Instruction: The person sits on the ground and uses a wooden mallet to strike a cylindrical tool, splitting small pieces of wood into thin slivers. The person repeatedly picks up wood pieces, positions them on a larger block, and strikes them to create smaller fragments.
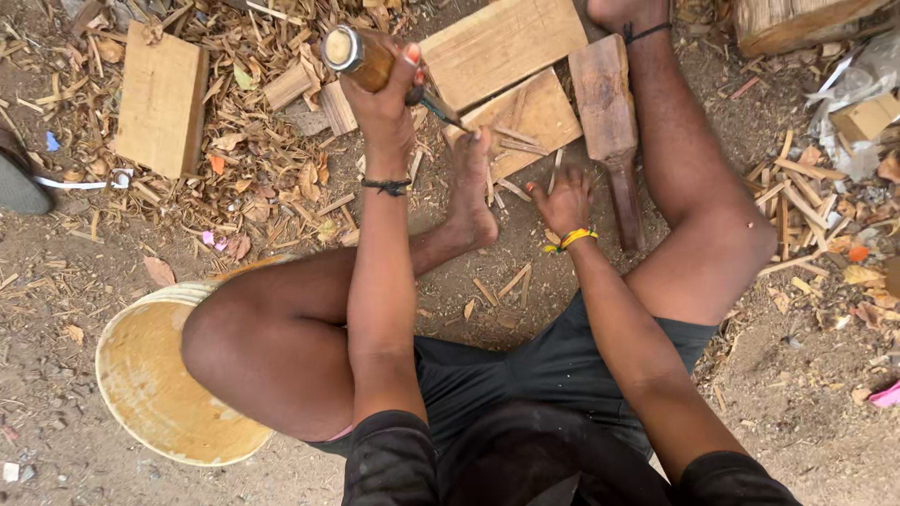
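My left hand (pixel 384 94) grips a chisel (pixel 370 61) with a wooden handle and metal end cap, its blade angled down toward a small flat wood block (pixel 534 117). My left foot presses on that block's near edge. My right hand (pixel 562 199) rests low on the dirt among wood chips, fingers bent, holding nothing that I can see. A wooden mallet (pixel 609 122) lies just right of that hand, head away from me and handle toward me. A larger plank (pixel 502 42) lies behind the block.
A thick wood block (pixel 161 98) lies at upper left amid shavings. A round yellowish basin (pixel 150 384) sits under my left knee. Split sticks (pixel 797 201) pile at right, with a log (pixel 797 19) and a white plastic sheet (pixel 867 75) at upper right.
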